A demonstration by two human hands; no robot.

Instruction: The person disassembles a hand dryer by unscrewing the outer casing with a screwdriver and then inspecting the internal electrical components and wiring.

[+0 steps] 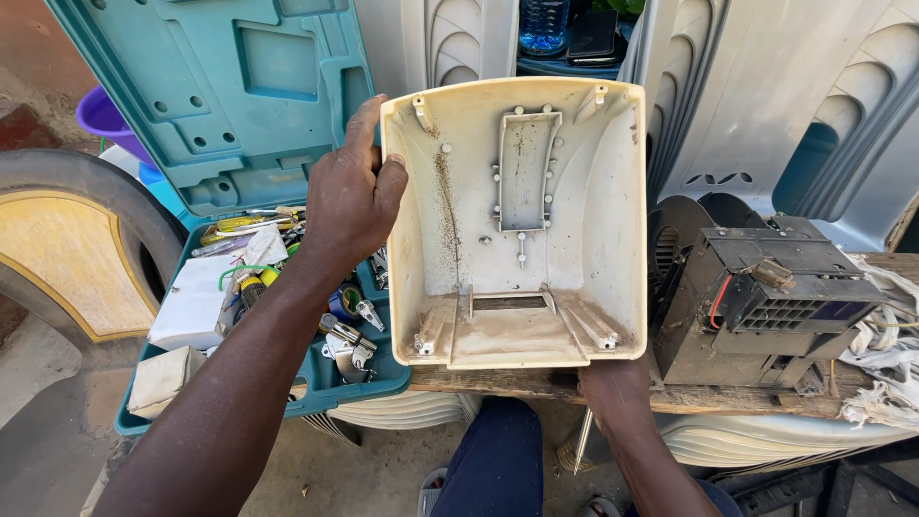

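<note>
I hold a cream plastic housing shell upright over a wooden board, its dirty hollow inside facing me. My left hand grips its upper left edge, thumb and fingers wrapped over the rim. My right hand supports it from below at the bottom edge, mostly hidden behind the shell. Screw posts and a raised rectangular frame show inside the shell.
An open teal tool case with several tools, wires and a white box lies at left. A black appliance core with a fan and wires sits on the wooden board at right. White plastic chairs stand behind.
</note>
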